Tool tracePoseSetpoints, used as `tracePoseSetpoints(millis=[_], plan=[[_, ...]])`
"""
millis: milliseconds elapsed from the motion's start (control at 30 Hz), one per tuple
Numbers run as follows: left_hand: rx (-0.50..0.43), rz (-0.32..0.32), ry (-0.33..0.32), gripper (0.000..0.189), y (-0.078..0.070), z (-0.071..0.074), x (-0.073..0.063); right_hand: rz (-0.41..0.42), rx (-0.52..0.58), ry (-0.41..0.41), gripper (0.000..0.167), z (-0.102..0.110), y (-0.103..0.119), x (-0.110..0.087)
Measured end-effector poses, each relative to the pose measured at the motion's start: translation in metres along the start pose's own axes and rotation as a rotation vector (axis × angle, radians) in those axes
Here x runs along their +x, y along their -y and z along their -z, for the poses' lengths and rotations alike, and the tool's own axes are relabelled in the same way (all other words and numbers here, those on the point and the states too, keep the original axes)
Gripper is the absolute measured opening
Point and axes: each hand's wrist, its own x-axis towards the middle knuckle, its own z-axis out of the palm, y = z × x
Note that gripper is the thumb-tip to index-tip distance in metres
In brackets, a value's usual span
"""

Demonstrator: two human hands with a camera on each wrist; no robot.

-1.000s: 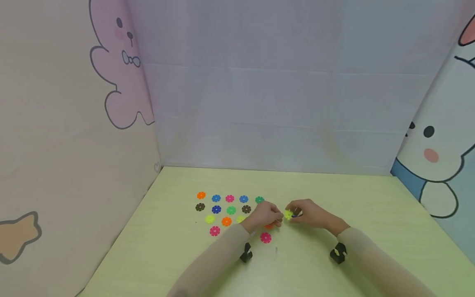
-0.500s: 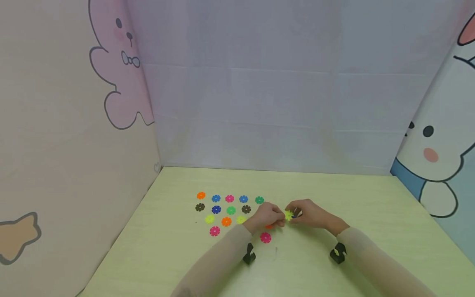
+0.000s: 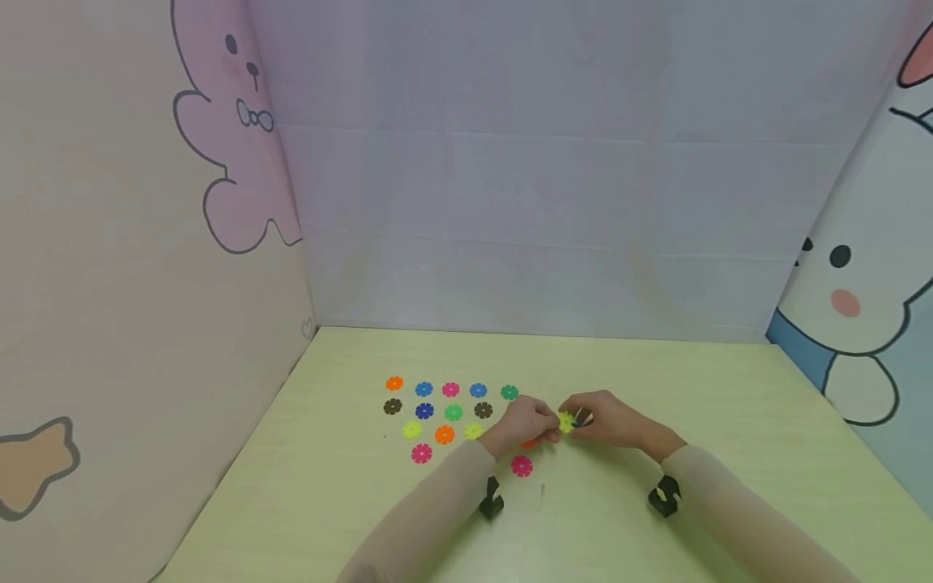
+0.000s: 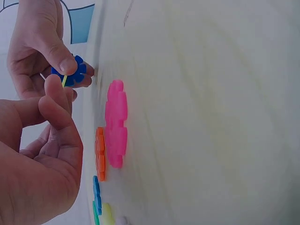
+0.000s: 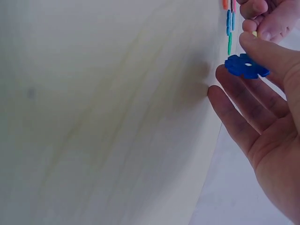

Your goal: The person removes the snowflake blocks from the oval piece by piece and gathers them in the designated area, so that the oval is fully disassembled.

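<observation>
Between my two hands in the head view is a bright yellow snowflake disc. A blue snowflake disc, notched round its edge, is joined to it at an angle. My right hand holds the blue disc with thumb and fingers, its lower fingers spread in the right wrist view. From the left, my left hand pinches the yellow disc's edge, which shows as a thin strip in the left wrist view. Both hands are close over the table, and the fingers partly hide the joint.
Loose snowflake discs in several colours lie in rough rows left of the hands, among them a pink disc in front of my left wrist. An orange disc is partly under my left hand. The pale table meets a white back wall.
My left hand has shifted slightly right, bringing its fingertips to the yellow disc's edge. My right hand and the joined discs have hardly moved.
</observation>
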Motion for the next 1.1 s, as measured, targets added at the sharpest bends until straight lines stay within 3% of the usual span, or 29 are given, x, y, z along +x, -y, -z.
tracePoseSetpoints(millis=[333, 833, 1100], plan=[[0.004, 0.04, -0.062, 0.01, 0.002, 0.006, 0.0, -0.043, -0.015, -0.014, 0.03, -0.001, 0.001, -0.001], [-0.004, 0.052, -0.086, 0.009, 0.006, 0.009, 0.0, 0.056, -0.025, -0.078, 0.003, -0.002, -0.002, -0.001], [-0.009, 0.039, -0.078, 0.01, 0.005, 0.011, -0.001, 0.045, -0.044, -0.098, 0.005, -0.005, -0.001, 0.0]])
